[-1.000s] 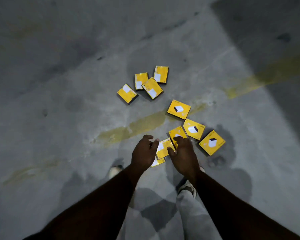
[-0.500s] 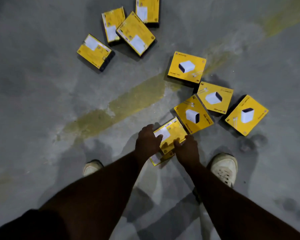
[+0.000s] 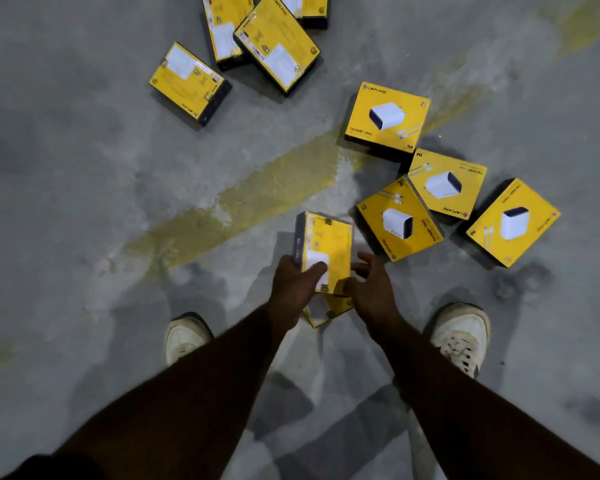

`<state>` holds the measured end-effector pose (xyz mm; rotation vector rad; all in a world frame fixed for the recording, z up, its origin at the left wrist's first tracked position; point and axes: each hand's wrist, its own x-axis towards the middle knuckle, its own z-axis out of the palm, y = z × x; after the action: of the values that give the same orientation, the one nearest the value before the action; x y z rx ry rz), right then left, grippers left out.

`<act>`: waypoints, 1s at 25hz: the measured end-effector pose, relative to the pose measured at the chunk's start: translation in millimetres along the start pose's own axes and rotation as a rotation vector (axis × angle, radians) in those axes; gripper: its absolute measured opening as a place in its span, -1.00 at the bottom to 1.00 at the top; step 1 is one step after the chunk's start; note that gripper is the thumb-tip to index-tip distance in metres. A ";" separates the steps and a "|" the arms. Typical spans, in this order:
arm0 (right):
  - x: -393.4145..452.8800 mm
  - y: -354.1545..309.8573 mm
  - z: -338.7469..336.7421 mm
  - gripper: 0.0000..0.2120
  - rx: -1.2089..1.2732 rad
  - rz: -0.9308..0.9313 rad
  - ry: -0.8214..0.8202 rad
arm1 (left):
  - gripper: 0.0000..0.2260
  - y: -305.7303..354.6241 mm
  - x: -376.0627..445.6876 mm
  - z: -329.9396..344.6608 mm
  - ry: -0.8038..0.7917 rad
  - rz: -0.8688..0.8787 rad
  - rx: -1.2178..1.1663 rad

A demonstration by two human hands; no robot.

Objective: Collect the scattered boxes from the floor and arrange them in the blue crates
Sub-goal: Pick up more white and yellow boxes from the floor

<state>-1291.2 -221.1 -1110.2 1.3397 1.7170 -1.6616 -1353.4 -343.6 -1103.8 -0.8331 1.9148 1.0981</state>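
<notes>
The grey floor has yellow boxes from twelve to three o'clock. The left hand grips one box to lift it. The right hand, fingers loose, reaches for the box underneath. No crates show.

Grey concrete floor, stained and scuffed, crossed by a worn yellow painted stripe running diagonally. Four yellow boxes with charger pictures face up lie clustered right of the stripe. Four more yellow boxes, label side up, lie at the top, some overlapping. Two white shoes stand on the floor.
</notes>
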 end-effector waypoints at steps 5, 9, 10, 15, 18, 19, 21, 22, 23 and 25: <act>10.8 21.6 3.0 -0.31 -0.536 -0.066 0.067 | -0.34 -57.4 7.1 -37.4 0.277 -0.156 -0.328; 16.7 37.5 30.2 -0.26 -0.736 -0.084 -0.024 | -0.70 -72.4 3.9 -44.4 0.218 -0.155 -0.260; 17.8 41.7 37.3 -0.24 -0.785 -0.080 -0.016 | -0.71 -75.9 4.5 -44.3 0.207 -0.156 -0.255; 20.1 49.2 53.4 -0.19 -0.647 0.091 0.133 | -0.58 -84.6 14.3 -53.3 0.101 -0.113 -0.179; 24.0 58.8 45.0 -0.35 -0.477 0.120 0.060 | -0.64 -79.4 19.5 -55.1 0.051 -0.053 -0.090; 24.0 60.1 43.4 -0.47 -0.446 0.124 0.008 | -0.66 -76.6 19.1 -54.6 0.028 -0.029 -0.063; 22.1 55.5 43.1 -0.74 -0.429 0.120 -0.037 | -0.70 -69.9 16.4 -52.8 -0.001 -0.018 -0.047; 22.8 52.5 44.1 -0.80 -0.451 0.104 -0.020 | -0.72 -66.2 14.6 -51.9 -0.001 -0.025 -0.058; 24.2 50.1 46.0 -0.81 -0.523 0.068 0.006 | -0.74 -63.2 12.5 -51.9 0.014 -0.025 -0.081; 20.7 44.9 48.4 -0.74 -0.735 -0.047 0.043 | -0.77 -58.7 9.5 -56.6 0.128 -0.030 -0.113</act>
<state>-1279.4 -265.9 -1161.6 0.9762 2.0940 -0.8579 -1326.5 -420.2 -1116.1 -1.0133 1.9517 1.1684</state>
